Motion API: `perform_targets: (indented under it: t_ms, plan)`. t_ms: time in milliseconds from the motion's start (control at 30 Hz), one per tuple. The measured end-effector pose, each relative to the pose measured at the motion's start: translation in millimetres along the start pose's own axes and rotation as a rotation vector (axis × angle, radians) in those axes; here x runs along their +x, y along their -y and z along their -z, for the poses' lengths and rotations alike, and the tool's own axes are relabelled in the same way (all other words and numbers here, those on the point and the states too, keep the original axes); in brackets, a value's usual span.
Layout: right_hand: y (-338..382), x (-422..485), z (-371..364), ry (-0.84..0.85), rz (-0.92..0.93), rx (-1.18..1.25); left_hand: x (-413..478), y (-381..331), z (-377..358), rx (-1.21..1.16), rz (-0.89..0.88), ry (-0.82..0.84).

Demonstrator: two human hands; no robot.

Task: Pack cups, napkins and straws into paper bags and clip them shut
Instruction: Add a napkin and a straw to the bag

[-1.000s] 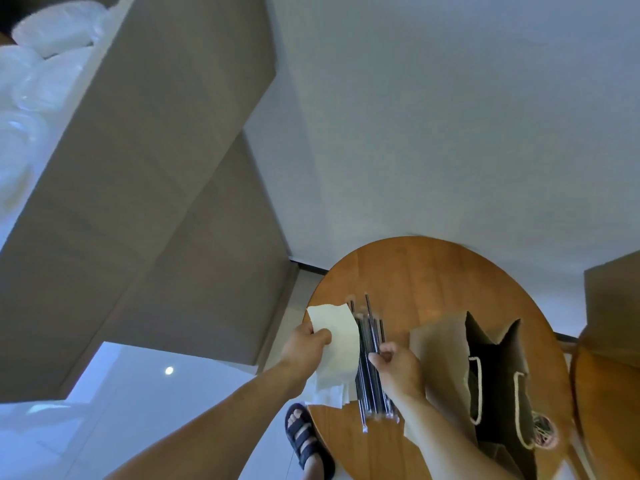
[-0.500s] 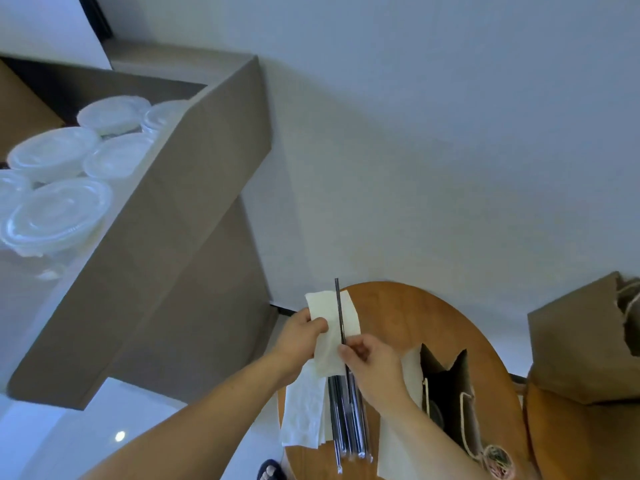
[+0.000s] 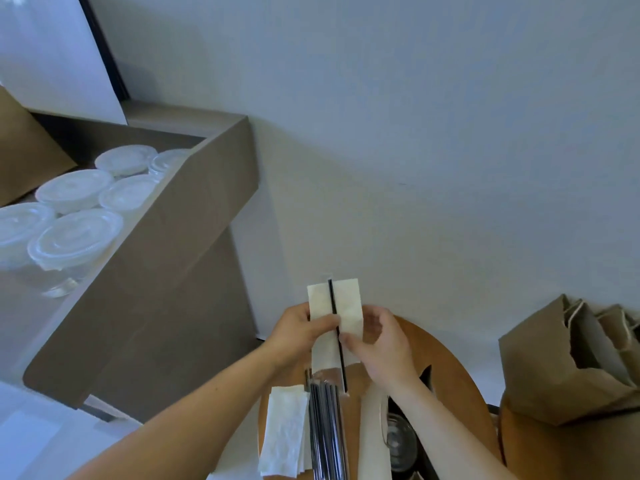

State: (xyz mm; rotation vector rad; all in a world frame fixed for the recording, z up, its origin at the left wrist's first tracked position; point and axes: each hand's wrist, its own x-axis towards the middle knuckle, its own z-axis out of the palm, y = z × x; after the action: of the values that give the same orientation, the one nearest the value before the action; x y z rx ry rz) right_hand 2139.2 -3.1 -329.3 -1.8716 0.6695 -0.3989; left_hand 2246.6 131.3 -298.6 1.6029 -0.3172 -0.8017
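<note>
Grey-brown shelf [image 3: 166,258], upper left, carries clear round-lidded plastic cups [image 3: 74,233]. Round wooden worktop [image 3: 446,372] at bottom centre. Crumpled brown paper bags [image 3: 540,368] at right edge. Open bag [image 3: 372,431] on worktop under my right forearm. Napkin stack [image 3: 284,431] and straw bundle [image 3: 327,434] lie side by side, bottom centre. My left hand [image 3: 298,330] grips folded napkin [image 3: 349,299], held upright above worktop. My right hand [image 3: 381,344] pinches thin black straw [image 3: 331,296] against its front.

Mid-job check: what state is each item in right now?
left hand: pinches napkin, held up.
right hand: pinches straw against napkin.
napkin stack: flat on table.
loose straws: lying on table.
open bag: upright, cup inside.
shelf cups: lids on.
side bags: upright, clips not visible.
</note>
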Motion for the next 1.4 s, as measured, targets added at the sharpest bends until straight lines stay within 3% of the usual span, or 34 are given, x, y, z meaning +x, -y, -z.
perform_targets:
  t_ms: [200, 500, 633, 733, 833, 967, 1100, 1233, 1400]
  plan:
    - [12, -3, 34, 0.142, 0.064, 0.176, -9, -29, -24, 0.045, -0.095, 0.127]
    - [-2, -10, 73, -0.026, 0.091, 0.067, -5, -22, -62, 0.059, -0.126, 0.201]
    - [-21, -3, 89, -0.252, -0.026, 0.082, 8, 18, -55, 0.329, 0.035, 0.128]
    - [-33, 1, 80, -0.314, -0.125, 0.08, 5, 59, -51, 0.689, 0.259, 0.352]
    - [-52, -2, 64, -0.248, -0.237, -0.056, -5, 85, -69, 0.844, 0.396, 0.575]
    - [-77, -22, 58, -0.145, -0.31, -0.272, -15, 105, -99, 0.737, 0.321, 0.634]
    - [-89, -41, 58, -0.002, -0.349, -0.394, -17, 114, -113, 0.861, 0.325, 0.428]
    - [-104, -50, 52, 0.162, -0.392, -0.558, -12, 113, -109, 0.64, 0.474, 0.36]
    - [-125, -53, 28, 0.28, -0.56, -0.576, -13, 128, -100, 0.517, 0.551, 0.341]
